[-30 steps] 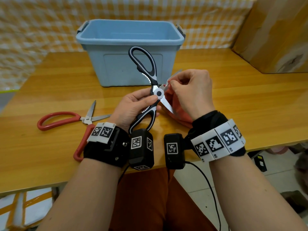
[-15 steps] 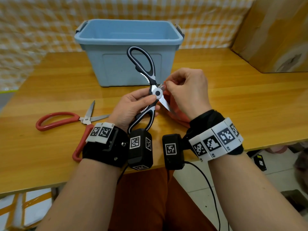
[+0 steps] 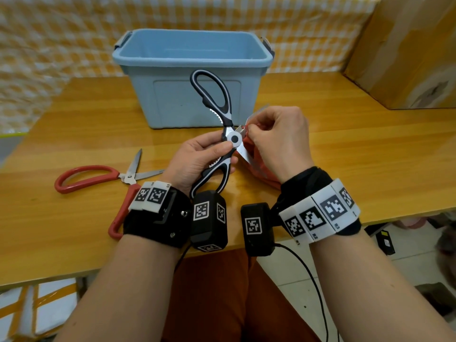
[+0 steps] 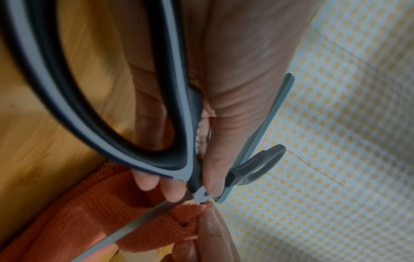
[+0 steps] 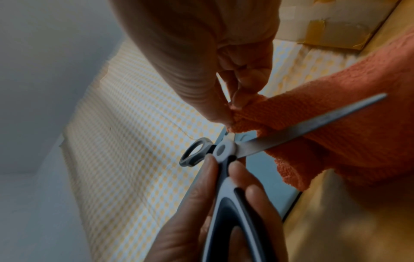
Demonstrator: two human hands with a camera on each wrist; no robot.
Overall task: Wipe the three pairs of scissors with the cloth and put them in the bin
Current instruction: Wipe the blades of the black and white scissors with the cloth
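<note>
My left hand [image 3: 222, 154] grips the black-and-white scissors [image 3: 234, 138] by the lower handle, thumb by the pivot, blades spread wide. My right hand [image 3: 251, 134] pinches the orange cloth [image 3: 261, 166] round the upper blade, right beside the pivot. The right wrist view shows the cloth [image 5: 336, 133] folded over that blade while the other blade [image 5: 313, 122] lies bare across it. Open red-handled scissors [image 3: 98, 176] lie on the table to the left, partly under my left wrist. Behind the hands stands the blue bin [image 3: 192, 77]; what shows of its inside is bare. No third pair is in view.
A cardboard box [image 3: 407, 50] stands at the back right on the wooden table [image 3: 357, 149]. A yellow checked sheet [image 3: 61, 33] hangs behind the bin. The table's front edge runs just under my wrists.
The right hand's pinch of cloth has shifted slightly on the blade near the pivot. The left hand keeps the scissors almost still.
</note>
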